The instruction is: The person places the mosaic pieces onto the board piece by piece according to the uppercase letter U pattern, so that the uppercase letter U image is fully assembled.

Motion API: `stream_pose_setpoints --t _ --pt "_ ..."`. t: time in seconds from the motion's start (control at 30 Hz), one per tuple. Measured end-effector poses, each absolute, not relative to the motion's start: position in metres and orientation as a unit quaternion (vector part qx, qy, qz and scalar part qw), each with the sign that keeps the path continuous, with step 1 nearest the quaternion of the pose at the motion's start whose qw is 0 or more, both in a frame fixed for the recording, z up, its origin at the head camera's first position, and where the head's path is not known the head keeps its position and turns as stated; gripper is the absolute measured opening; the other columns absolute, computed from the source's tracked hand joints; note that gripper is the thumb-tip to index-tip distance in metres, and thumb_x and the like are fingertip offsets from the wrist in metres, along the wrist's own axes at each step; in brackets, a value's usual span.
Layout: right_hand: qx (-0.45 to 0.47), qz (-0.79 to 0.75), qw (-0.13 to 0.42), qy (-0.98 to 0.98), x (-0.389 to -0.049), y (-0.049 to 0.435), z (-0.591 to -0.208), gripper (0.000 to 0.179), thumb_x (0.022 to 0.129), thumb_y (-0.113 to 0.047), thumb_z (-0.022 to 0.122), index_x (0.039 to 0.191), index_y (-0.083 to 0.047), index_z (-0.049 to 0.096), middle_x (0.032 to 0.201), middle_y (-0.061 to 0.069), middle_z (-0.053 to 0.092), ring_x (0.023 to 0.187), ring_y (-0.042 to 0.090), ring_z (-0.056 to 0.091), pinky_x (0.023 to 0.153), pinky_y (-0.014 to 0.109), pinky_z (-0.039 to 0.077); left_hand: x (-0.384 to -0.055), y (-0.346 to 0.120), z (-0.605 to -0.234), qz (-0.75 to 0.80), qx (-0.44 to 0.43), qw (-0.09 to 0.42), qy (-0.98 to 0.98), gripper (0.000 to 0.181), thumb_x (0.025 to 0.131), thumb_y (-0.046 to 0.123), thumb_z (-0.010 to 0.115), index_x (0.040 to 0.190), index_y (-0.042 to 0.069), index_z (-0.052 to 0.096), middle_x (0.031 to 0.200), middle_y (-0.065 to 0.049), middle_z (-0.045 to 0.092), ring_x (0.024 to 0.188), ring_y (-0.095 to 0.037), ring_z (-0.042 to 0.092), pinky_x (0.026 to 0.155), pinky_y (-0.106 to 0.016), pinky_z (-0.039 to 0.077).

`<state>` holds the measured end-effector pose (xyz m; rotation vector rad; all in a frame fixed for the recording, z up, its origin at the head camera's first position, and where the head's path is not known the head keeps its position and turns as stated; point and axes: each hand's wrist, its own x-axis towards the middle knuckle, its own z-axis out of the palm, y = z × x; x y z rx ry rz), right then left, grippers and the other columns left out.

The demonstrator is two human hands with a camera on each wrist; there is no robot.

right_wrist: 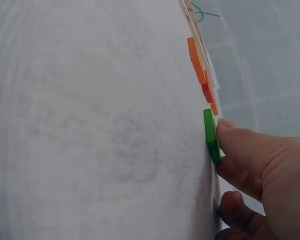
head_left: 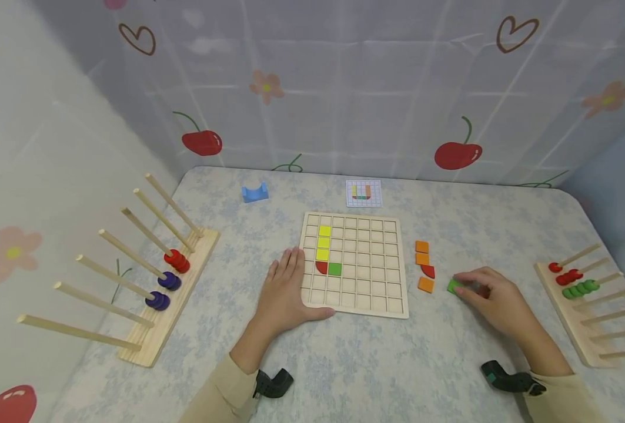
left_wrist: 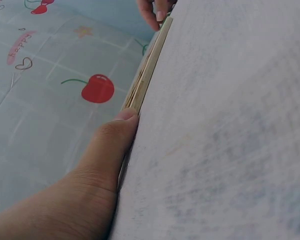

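My left hand lies with straight fingers at the left edge of a wooden grid board, its thumb along the front edge. Three yellow square tiles stand in a column on the board. Below them sit a red quarter-round tile and a green square tile. To the right of the board, my right hand pinches another green square tile between thumb and finger, low at the tabletop. Near it lie three orange square tiles and a red quarter-round tile.
A pattern card lies behind the board, with a blue curved holder to its left. A wooden peg rack with red and purple beads stands at left. Another rack with red and green beads is at right.
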<state>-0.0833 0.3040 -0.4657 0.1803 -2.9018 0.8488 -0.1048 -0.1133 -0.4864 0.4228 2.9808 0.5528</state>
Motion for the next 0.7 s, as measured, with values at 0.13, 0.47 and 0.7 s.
stream_pose_setpoints --t 0.13,0.47,0.7 --pt "0.065 0.284 0.043 -0.956 -0.083 0.305 -0.464 0.023 0.089 -0.023 0.075 0.11 -0.012 0.074 0.098 0.002 0.064 0.068 0.005 0.042 0.053 0.022 0.037 -0.105 -0.113 -0.486 0.181 0.139 0.038 0.973 0.141 0.063 0.089 0.062 0.16 0.005 0.003 0.168 -0.01 0.006 0.157 -0.024 0.002 0.126 -0.049 0.008" --pt "0.077 0.285 0.026 -0.955 -0.084 0.303 -0.461 0.024 0.086 -0.014 0.077 0.108 -0.011 0.068 0.097 0.005 0.064 0.067 0.003 0.042 0.054 0.022 0.037 -0.104 -0.113 -0.486 0.18 0.139 0.039 0.973 0.141 0.063 0.09 0.061 0.16 0.005 0.004 0.168 -0.01 0.005 0.157 -0.024 0.002 0.126 -0.049 0.007" --pt "0.046 0.3 -0.029 -0.952 -0.088 0.301 -0.454 0.019 0.09 -0.025 0.074 0.105 -0.015 0.066 0.094 0.004 0.066 0.07 0.005 0.052 0.057 0.022 0.044 -0.105 -0.114 -0.486 0.181 0.138 0.046 0.973 0.14 0.063 0.09 0.06 0.159 0.007 0.001 0.169 -0.009 0.004 0.157 -0.023 -0.001 0.126 -0.048 0.006"
